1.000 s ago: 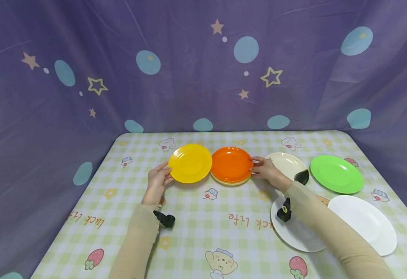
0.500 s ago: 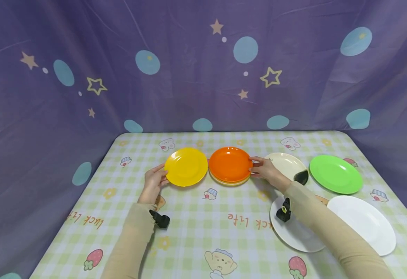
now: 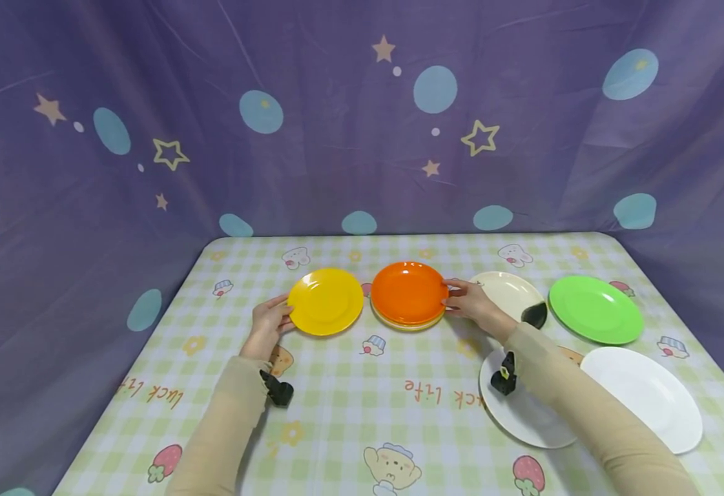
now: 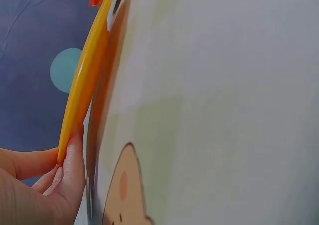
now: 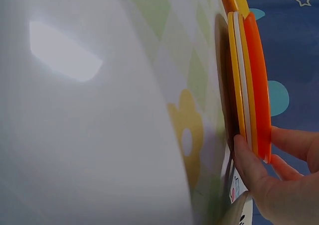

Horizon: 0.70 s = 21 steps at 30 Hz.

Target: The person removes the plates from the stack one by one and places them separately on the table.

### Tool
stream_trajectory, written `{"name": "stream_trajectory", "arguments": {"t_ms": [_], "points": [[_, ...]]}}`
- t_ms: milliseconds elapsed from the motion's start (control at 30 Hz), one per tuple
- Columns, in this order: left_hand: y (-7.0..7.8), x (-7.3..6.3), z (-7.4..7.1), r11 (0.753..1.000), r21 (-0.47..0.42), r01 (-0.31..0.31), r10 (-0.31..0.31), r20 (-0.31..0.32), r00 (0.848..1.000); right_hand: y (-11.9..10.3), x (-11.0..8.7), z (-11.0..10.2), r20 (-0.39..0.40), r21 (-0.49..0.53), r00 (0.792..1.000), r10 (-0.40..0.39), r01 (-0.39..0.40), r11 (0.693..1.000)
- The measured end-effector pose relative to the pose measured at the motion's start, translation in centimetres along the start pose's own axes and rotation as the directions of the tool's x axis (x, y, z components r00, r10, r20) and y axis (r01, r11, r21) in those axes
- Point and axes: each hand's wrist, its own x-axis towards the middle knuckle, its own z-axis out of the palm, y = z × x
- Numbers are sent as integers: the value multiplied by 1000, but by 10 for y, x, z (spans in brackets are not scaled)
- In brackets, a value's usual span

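My left hand (image 3: 266,325) pinches the left rim of a yellow plate (image 3: 326,302), thumb on top and fingers beneath. In the left wrist view the plate (image 4: 82,93) is seen edge-on, its shadow on the cloth beside it. To the right, my right hand (image 3: 474,303) grips a small stack of plates by its right rim. An orange plate (image 3: 410,293) lies on top of that stack. Seen from the side in the right wrist view, a white plate (image 5: 242,70) sits between yellowish ones under the orange plate. A narrow gap separates the yellow plate from the stack.
Behind my right hand lies a cream plate (image 3: 504,289) with a dark green patch, and beyond it a green plate (image 3: 597,310). Two white plates, one nearer (image 3: 525,413) and one further right (image 3: 647,399), lie around my right forearm. A purple curtain (image 3: 337,165) hangs behind the table.
My left hand has moved the yellow plate left and toward me, away from the stack, and it sits lower in view. The right hand and the stack have barely moved.
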Motion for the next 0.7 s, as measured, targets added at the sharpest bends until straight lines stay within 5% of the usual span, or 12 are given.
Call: {"name": "stream_trajectory", "arguments": {"t_ms": [700], "points": [[0, 9, 1, 995, 90, 35, -33, -19, 999, -1, -2, 1, 9, 8, 1000, -5, 5, 1000]]}}
